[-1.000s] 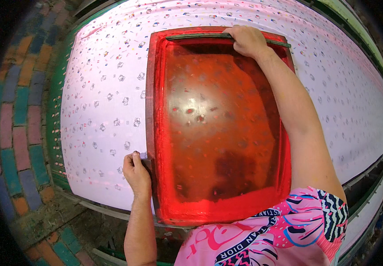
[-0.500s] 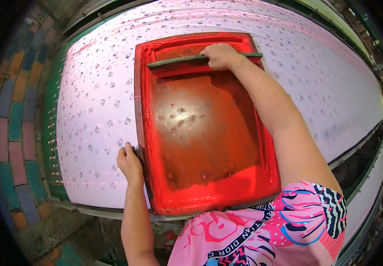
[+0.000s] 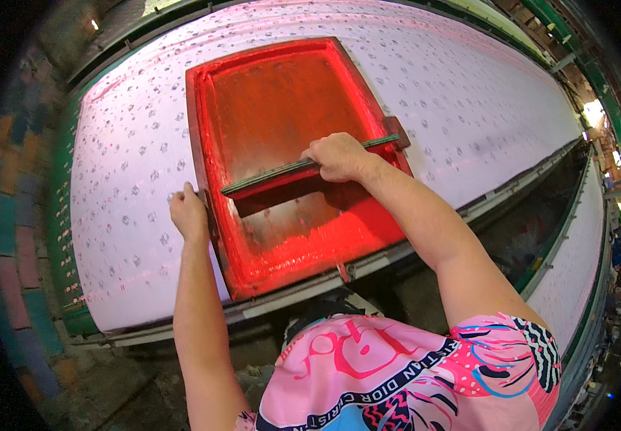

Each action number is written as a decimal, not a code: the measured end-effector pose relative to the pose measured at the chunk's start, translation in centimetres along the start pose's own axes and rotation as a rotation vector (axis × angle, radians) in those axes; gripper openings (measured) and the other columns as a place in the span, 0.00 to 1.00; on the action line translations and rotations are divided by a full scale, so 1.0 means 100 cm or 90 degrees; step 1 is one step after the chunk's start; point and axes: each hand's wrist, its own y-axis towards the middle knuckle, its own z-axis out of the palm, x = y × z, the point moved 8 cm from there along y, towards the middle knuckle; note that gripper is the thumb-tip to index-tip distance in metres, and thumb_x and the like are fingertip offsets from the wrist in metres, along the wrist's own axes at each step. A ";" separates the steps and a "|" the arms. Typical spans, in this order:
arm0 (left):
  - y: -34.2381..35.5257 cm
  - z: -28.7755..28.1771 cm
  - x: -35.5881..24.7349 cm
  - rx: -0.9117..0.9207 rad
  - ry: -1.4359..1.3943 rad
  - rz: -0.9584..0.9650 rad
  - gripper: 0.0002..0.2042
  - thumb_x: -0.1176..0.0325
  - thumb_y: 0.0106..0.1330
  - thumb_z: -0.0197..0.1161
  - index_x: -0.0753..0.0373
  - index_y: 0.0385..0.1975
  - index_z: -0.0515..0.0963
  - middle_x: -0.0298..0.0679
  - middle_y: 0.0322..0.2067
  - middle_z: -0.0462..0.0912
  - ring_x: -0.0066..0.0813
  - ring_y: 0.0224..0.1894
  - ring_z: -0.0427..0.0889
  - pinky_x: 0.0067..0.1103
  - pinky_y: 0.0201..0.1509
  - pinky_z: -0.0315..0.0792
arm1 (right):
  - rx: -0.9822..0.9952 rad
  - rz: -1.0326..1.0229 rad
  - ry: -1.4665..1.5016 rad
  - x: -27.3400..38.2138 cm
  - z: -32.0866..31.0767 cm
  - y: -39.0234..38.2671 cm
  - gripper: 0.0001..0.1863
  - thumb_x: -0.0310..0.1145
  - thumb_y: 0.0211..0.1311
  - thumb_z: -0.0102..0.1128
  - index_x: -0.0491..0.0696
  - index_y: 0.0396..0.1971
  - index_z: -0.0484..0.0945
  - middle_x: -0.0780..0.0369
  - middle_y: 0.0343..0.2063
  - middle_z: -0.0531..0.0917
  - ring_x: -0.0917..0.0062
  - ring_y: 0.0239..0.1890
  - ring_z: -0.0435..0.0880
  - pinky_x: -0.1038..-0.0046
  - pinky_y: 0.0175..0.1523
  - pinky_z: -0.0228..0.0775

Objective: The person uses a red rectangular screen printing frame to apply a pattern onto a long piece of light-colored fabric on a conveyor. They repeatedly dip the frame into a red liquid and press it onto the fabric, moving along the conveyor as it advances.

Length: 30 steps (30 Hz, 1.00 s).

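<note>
A screen printing frame (image 3: 196,122) with red-coated edges lies on white fabric printed with small figures. My right hand (image 3: 339,157) is closed round the top of a long squeegee (image 3: 271,174), which spans the frame at a slant, just nearer than its middle. Wet red ink (image 3: 332,248) covers the mesh between the squeegee and the frame's near end. At the frame's left edge, my left hand (image 3: 189,213) is closed on a dark side grip, mostly hidden by the fingers.
The printed fabric (image 3: 131,187) stretches over a long table with a green left border (image 3: 62,237). A pale rail (image 3: 282,298) runs along its near edge. Another long table (image 3: 566,273) stands at the right, across a dark gap. Coloured paving (image 3: 8,266) lies at the left.
My right hand has drawn the squeegee from the frame's far end towards me, past the middle. My left hand remains at the frame's left side. The whole view has shifted and tilted.
</note>
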 end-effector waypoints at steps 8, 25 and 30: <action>-0.005 -0.003 -0.004 0.032 0.057 -0.030 0.30 0.46 0.75 0.56 0.76 0.45 0.87 0.64 0.45 0.90 0.62 0.52 0.88 0.45 0.64 0.77 | 0.018 -0.001 -0.027 0.061 0.039 -0.109 0.20 0.29 0.58 0.66 0.61 0.51 0.91 0.59 0.41 0.91 0.57 0.47 0.92 0.53 0.51 0.86; 0.005 0.001 -0.009 -0.019 0.258 0.024 0.32 0.45 0.78 0.55 0.76 0.43 0.87 0.67 0.46 0.89 0.68 0.54 0.87 0.49 0.64 0.77 | -0.172 -0.163 0.113 0.074 0.057 -0.205 0.32 0.59 0.58 0.77 0.45 0.48 0.86 0.54 0.49 0.85 0.58 0.57 0.83 0.55 0.62 0.76; -0.009 -0.002 -0.026 -0.045 0.380 -0.020 0.31 0.45 0.79 0.54 0.75 0.47 0.88 0.66 0.50 0.89 0.69 0.55 0.87 0.50 0.65 0.77 | -0.266 -0.253 0.315 0.001 0.031 -0.234 0.25 0.47 0.62 0.78 0.45 0.52 0.88 0.54 0.55 0.86 0.56 0.61 0.83 0.54 0.68 0.75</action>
